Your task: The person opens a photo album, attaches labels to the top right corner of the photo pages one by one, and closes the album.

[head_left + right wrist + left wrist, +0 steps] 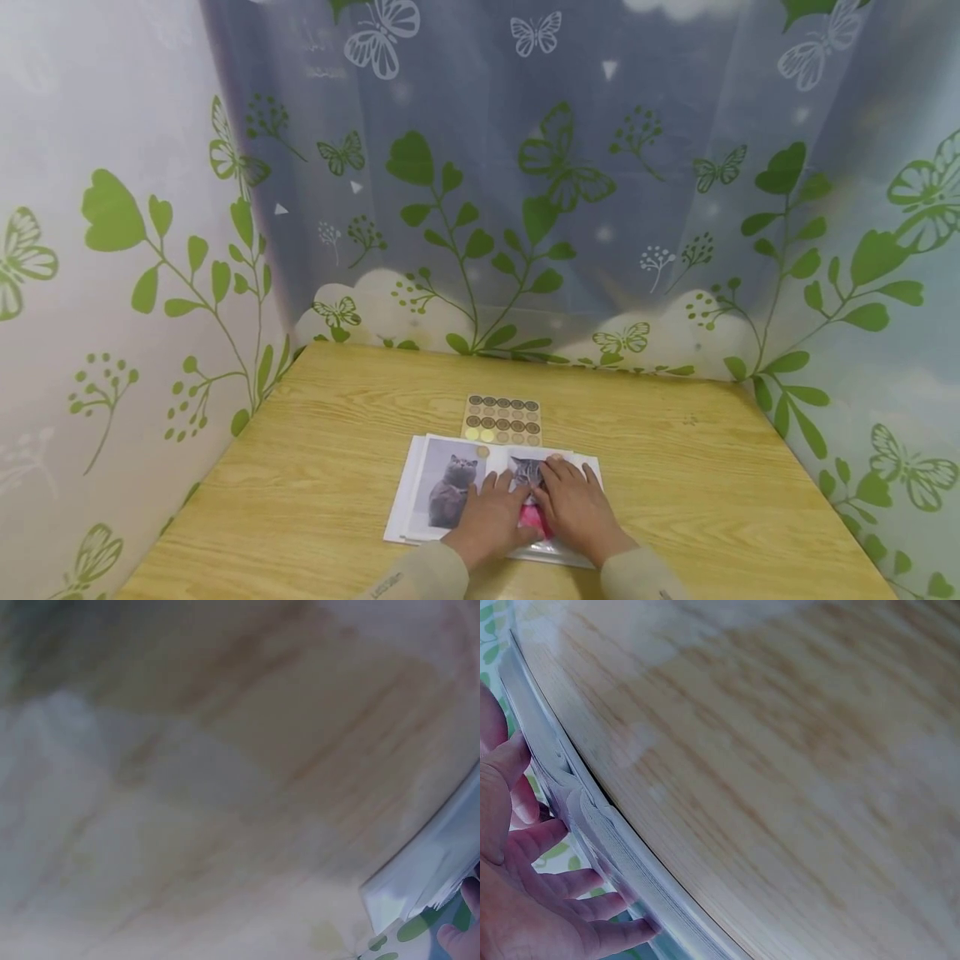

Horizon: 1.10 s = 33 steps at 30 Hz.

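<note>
An open photo book (414,500) lies on the table, with a grey cat picture (450,492) on its left page and a tabby cat picture (527,468) on its right. A small round tan sticker (482,451) sits near the top of the left page. My left hand (491,518) rests near the fold, fingers spread over the pages. Its fingers (577,881) touch the book in the left wrist view. My right hand (581,508) presses on the right page, fingertips by the tabby's head, partly covering the picture. A pink patch (534,521) shows between the hands.
Just beyond the book lies a sheet of round stickers (502,419), several brown and two pale yellow. The wooden table (697,475) meets a curtain (487,250) printed with leaves and butterflies at the back and sides.
</note>
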Available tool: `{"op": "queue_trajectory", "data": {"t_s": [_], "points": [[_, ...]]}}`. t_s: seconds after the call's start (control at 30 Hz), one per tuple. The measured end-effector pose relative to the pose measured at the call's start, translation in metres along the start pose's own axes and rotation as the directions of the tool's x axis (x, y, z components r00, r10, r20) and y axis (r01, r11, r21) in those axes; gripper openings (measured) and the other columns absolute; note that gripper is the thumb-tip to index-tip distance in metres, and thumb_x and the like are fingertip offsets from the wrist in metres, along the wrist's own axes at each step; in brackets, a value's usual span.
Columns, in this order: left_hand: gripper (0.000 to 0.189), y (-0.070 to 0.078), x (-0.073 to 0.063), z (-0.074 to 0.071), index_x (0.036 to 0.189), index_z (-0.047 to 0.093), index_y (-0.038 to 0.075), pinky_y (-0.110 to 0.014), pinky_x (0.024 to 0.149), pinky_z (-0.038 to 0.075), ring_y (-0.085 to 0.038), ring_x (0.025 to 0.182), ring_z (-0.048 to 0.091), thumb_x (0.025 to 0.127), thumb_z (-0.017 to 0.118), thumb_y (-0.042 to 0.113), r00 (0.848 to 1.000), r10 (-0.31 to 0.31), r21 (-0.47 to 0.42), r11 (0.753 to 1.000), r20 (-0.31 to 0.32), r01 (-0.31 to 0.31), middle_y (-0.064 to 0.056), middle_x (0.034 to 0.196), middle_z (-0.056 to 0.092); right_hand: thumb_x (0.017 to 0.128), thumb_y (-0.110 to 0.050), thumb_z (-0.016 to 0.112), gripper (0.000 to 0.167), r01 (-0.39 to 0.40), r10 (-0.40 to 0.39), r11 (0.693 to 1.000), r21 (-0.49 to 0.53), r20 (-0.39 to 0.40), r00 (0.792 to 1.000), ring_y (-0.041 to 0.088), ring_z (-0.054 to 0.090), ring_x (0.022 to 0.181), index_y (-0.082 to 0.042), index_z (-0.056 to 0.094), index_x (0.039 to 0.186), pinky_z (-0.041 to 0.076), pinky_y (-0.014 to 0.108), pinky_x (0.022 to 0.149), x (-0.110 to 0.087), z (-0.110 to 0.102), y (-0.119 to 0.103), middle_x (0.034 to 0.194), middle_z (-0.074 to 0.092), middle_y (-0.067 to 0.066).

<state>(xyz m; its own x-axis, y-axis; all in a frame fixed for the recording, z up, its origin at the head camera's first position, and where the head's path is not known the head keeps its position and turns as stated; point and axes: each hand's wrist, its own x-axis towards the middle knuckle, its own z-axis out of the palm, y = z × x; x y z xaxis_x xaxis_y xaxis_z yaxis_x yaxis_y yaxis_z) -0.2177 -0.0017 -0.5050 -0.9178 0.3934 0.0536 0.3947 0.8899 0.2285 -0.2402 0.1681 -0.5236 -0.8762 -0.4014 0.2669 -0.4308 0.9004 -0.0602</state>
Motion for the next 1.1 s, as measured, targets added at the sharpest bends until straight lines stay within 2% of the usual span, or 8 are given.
{"op": "queue_trajectory", "data": {"t_s": [0.3, 0.7, 1.1], "points": [[0.072, 0.001, -0.001, -0.002, 0.139, 0.057, 0.016, -0.063, 0.104, 0.038, -0.041, 0.133, 0.044, 0.081, 0.071, 0.058, 1.0, -0.004, 0.0, 1.0, 0.004, 0.004, -0.017, 0.147, 0.047, 0.101, -0.031, 0.053, 0.045, 0.01, -0.01, 1.0, -0.002, -0.006, 1.0, 0.035, 0.049, 0.13, 0.001, 0.058, 0.132, 0.034, 0.062, 0.107, -0.005, 0.0, 0.001, 0.139, 0.055, 0.018], [0.071, 0.001, -0.001, -0.001, 0.141, 0.056, 0.019, -0.062, 0.104, 0.039, -0.04, 0.133, 0.045, 0.082, 0.072, 0.055, 1.0, -0.006, 0.011, 1.0, -0.001, 0.006, -0.016, 0.146, 0.048, 0.101, -0.031, 0.053, 0.049, -0.04, 0.04, 0.999, 0.018, 0.009, 0.999, 0.035, 0.047, 0.132, 0.0, 0.054, 0.138, 0.03, 0.063, 0.11, -0.012, -0.001, 0.011, 0.143, 0.053, 0.015], [0.071, 0.0, -0.001, 0.001, 0.141, 0.055, 0.019, -0.062, 0.104, 0.038, -0.04, 0.133, 0.044, 0.082, 0.072, 0.056, 1.0, -0.004, 0.011, 1.0, -0.001, 0.004, -0.015, 0.146, 0.047, 0.1, -0.031, 0.055, 0.047, -0.066, 0.066, 0.998, 0.023, 0.007, 0.998, 0.037, 0.047, 0.13, 0.0, 0.057, 0.135, 0.029, 0.062, 0.111, -0.006, -0.001, 0.016, 0.135, 0.057, 0.017]]}}
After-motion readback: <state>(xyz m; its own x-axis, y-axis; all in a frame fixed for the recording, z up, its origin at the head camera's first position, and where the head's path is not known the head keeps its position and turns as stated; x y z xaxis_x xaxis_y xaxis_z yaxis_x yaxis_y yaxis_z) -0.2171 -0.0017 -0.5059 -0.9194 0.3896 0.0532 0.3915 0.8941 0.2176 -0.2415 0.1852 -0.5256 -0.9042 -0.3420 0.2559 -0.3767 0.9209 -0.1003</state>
